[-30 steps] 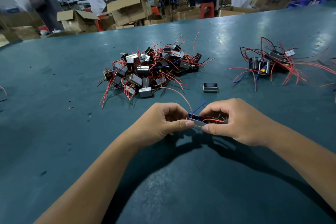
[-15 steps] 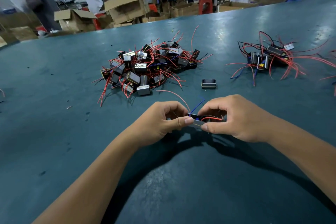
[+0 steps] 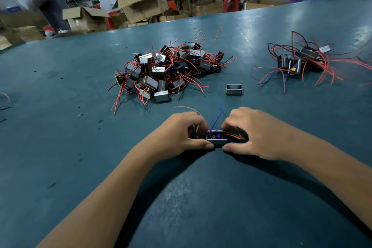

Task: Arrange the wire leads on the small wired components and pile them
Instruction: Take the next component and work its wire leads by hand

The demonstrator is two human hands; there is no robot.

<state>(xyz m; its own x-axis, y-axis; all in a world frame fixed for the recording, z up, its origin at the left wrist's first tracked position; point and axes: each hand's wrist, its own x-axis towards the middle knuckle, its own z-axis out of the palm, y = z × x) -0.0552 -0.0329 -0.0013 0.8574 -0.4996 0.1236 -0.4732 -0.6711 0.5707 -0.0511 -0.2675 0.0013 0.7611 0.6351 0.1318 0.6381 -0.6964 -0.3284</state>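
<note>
A small black wired component (image 3: 217, 138) with a silver side sits between my two hands just above the green table (image 3: 60, 147). My left hand (image 3: 181, 135) pinches its left end with thumb and curled fingers. My right hand (image 3: 255, 133) pinches its right end, where red leads bend under the fingers. A blue lead (image 3: 218, 116) sticks up between the hands. A large pile of components (image 3: 167, 70) with red leads lies beyond, centre. A smaller pile (image 3: 302, 60) lies at the far right.
A single open metal shell (image 3: 234, 89) lies alone between the piles. A loose red wire (image 3: 186, 108) curves just beyond my left hand. Cardboard boxes (image 3: 141, 4) and several people stand beyond the table's far edge.
Both hands have stayed on the component with hardly any shift. The blue lead now stands more upright between them. The camera has tilted slightly.
</note>
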